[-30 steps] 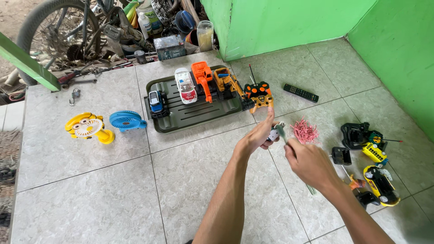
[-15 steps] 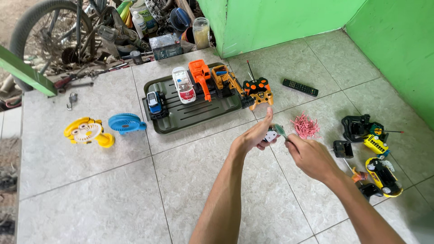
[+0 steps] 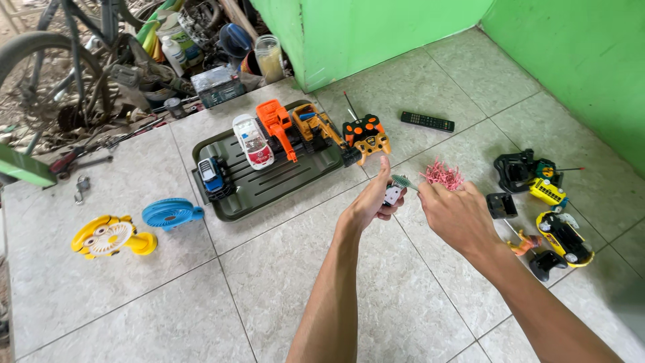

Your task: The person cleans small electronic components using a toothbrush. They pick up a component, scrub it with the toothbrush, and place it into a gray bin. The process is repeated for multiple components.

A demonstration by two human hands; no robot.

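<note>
Over pale floor tiles at frame centre, your left hand (image 3: pixel 371 202) pinches a small white part (image 3: pixel 392 195), light and probably fragile, while your right hand (image 3: pixel 457 215) pinches a thin green-tipped tool (image 3: pixel 402 181).

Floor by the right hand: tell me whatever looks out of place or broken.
The yellow toy cars right of the right hand lie jumbled among loose black parts, seemingly taken apart. A pile of pink bits is scattered on the tiles. The tray toys stand orderly.

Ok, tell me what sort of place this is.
Probably a home porch or workshop corner used for toy repair: a tiled floor by green walls, a bicycle amid clutter, and a tray of toy vehicles.
</note>
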